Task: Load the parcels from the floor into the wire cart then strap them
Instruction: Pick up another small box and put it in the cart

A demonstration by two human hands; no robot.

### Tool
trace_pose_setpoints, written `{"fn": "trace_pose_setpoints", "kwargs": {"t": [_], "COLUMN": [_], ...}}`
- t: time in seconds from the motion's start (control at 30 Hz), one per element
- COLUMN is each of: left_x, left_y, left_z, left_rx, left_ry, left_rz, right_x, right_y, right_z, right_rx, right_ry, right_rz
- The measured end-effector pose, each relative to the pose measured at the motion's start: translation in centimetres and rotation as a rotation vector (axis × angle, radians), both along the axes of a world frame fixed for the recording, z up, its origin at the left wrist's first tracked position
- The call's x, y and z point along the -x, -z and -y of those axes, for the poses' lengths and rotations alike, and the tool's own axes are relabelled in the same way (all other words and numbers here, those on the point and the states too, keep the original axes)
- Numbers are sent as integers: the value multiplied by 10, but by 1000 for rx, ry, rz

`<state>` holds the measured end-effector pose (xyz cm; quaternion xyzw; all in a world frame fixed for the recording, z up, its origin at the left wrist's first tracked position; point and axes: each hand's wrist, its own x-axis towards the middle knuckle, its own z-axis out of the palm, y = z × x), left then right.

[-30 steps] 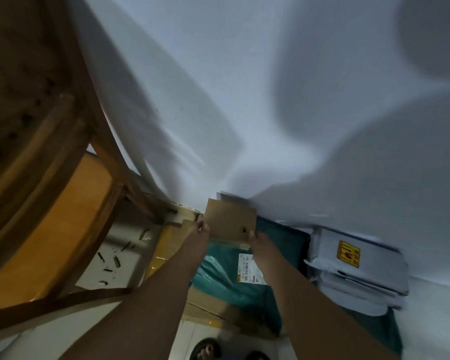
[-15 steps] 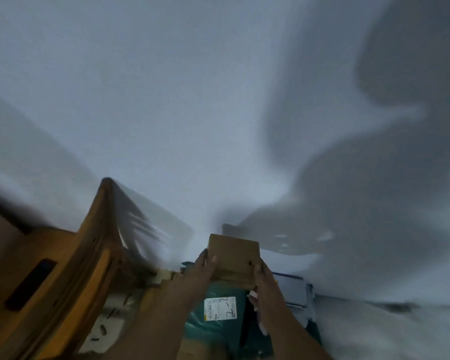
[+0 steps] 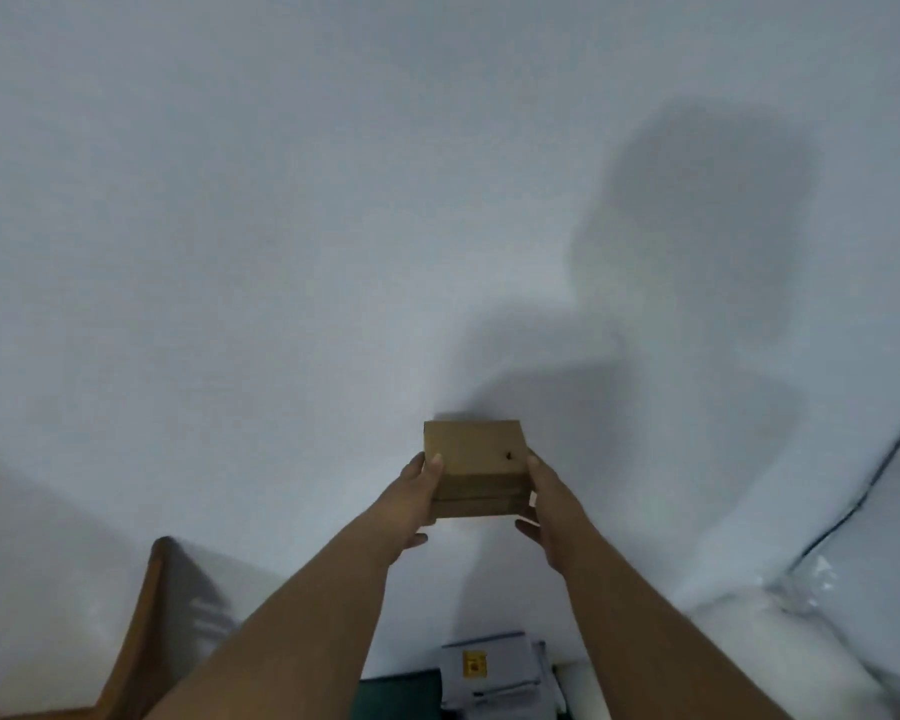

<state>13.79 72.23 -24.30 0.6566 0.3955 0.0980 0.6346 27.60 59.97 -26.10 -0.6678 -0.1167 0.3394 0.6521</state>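
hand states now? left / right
Left hand: closed on the cardboard box, gripping its left side.
Right hand: closed on the same box, gripping its right side.

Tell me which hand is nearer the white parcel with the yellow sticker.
Right. The right hand grips the small brown cardboard box more directly above the white parcel; the left hand is further left.

The small box (image 3: pixel 474 467) far in the middle is plain brown cardboard, matt and smooth. The wall (image 3: pixel 281 226) behind it is matt white. At near left stands a chair frame (image 3: pixel 136 636) of smooth, slightly glossy wood. Near the bottom, grey parcels (image 3: pixel 494 667) look like matt plastic, one bearing a yellow paper sticker (image 3: pixel 474 664).
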Motion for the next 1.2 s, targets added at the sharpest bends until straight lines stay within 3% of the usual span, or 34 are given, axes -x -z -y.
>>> {"fn": "trace_pose_setpoints", "kwargs": {"t": [0.2, 0.37, 0.73, 0.97, 1.2], "left_x": [-8, -43, -87, -59, 0], "left_y": [-25, -21, -42, -42, -45], "left_z": [29, 99, 336, 533, 719], "left_rx": [-9, 14, 50, 77, 92], "left_ry": [212, 479, 984, 1273, 1468], "left_rz": [23, -7, 15, -6, 2], "right_x": [12, 23, 80, 168, 258], "right_y": [-23, -20, -51, -44, -52], "right_z": [62, 162, 421, 601, 776], "right_rx": [-10, 30, 117, 160, 251], "right_ry": [120, 356, 786, 1086, 1223], "right_rz": [37, 50, 161, 164, 168]}}
